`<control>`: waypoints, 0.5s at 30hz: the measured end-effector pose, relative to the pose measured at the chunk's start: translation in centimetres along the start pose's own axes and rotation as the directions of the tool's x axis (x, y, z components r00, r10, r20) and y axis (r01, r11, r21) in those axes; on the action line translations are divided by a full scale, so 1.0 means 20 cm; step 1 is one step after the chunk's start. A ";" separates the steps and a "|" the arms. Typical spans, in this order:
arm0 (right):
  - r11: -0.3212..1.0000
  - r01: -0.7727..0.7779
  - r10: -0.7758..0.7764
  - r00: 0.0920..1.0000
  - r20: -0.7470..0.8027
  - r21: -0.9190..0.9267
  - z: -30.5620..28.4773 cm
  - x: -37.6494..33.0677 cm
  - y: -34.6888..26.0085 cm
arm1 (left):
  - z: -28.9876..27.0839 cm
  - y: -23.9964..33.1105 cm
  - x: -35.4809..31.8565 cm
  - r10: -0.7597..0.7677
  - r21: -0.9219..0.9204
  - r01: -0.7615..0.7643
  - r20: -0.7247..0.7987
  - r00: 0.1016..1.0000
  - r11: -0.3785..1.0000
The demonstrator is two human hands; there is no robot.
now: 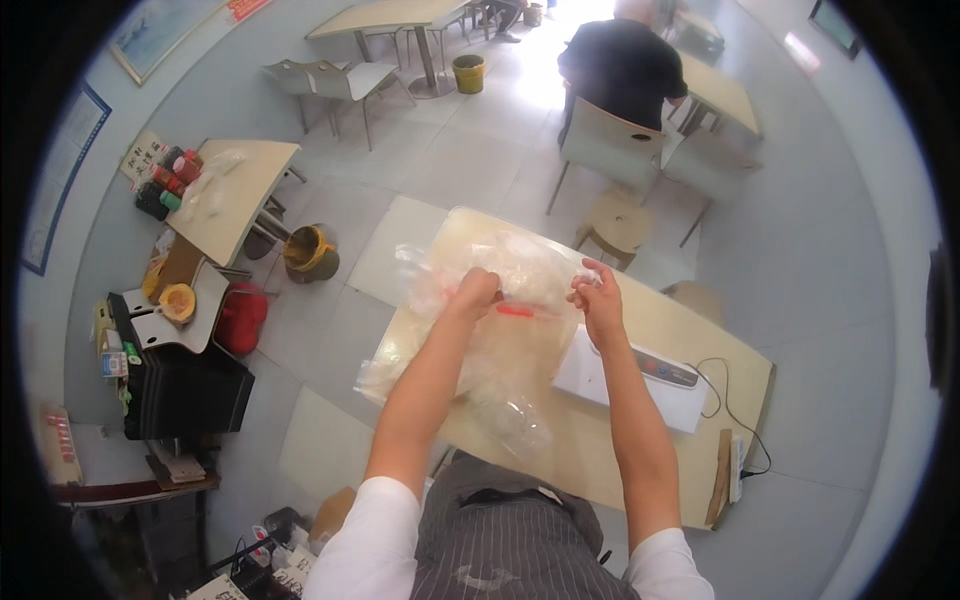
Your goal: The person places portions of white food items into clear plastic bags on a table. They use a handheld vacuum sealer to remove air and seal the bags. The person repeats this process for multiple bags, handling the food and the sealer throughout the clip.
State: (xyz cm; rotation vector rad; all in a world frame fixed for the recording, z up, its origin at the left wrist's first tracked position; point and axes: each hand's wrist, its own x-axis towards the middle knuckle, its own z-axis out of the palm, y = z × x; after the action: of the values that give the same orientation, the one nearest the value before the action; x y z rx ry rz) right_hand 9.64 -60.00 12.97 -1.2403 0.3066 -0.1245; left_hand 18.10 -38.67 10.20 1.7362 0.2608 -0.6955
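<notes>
A clear plastic bag [515, 262] with pale contents lies on the table before me. My left hand [478, 291] is closed at its near left edge, fingers curled down on the plastic. My right hand [599, 302] pinches the bag's right corner between thumb and fingers, with one finger raised. Between the hands a red strip or print [515, 311] shows on or under the plastic. More clear plastic bags [510, 415] are spread nearer to me, partly under my left forearm. A white vacuum sealer [630, 378] with a grey control panel sits beneath my right forearm.
The pale table [600, 480] carries a black cord [735, 400] running to a white power strip [737, 468] at its right edge. Ahead, a person in black [620, 70] sits on a chair. A stool [613, 228] stands beyond the table; a bin [311, 253] is at left.
</notes>
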 end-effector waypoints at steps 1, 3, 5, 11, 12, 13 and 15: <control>1.000 0.007 -0.008 1.000 0.012 0.031 0.02 -0.01 -0.06 | 0.07 0.06 0.00 -0.070 -0.194 0.054 -0.078 0.994 0.980; 0.995 0.079 -0.077 0.996 0.050 -0.060 0.15 -0.04 -0.19 | 0.10 -0.13 0.32 0.009 -0.106 -0.024 -0.144 0.990 0.994; 0.987 0.152 -0.152 0.988 0.021 -0.043 0.13 -0.01 -0.24 | 0.14 -0.23 0.44 0.046 -0.081 -0.060 -0.160 0.986 0.995; 0.962 0.205 -0.204 0.979 0.024 -0.181 0.01 0.10 -0.31 | 0.09 -0.10 0.35 0.309 0.373 -0.284 -0.008 0.951 0.883; 0.964 0.204 -0.206 0.979 0.009 -0.171 -0.03 0.13 -0.31 | 0.08 -0.08 0.26 0.438 0.679 -0.318 -0.005 0.899 0.661; 0.966 0.202 -0.206 0.978 -0.009 -0.162 -0.07 0.14 -0.31 | 0.05 -0.05 0.18 0.548 0.893 -0.288 0.056 0.835 0.347; 0.958 0.157 -0.181 0.980 -0.082 -0.242 -0.07 0.09 -0.28 | -0.11 0.04 0.04 0.487 0.970 -0.172 0.069 0.870 0.170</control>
State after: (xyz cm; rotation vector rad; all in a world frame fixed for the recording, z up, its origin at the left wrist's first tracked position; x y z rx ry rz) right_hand 11.35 -63.54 17.52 -1.4977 0.3110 -0.3087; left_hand 19.84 -36.96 10.61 3.0001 -0.5605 -0.2065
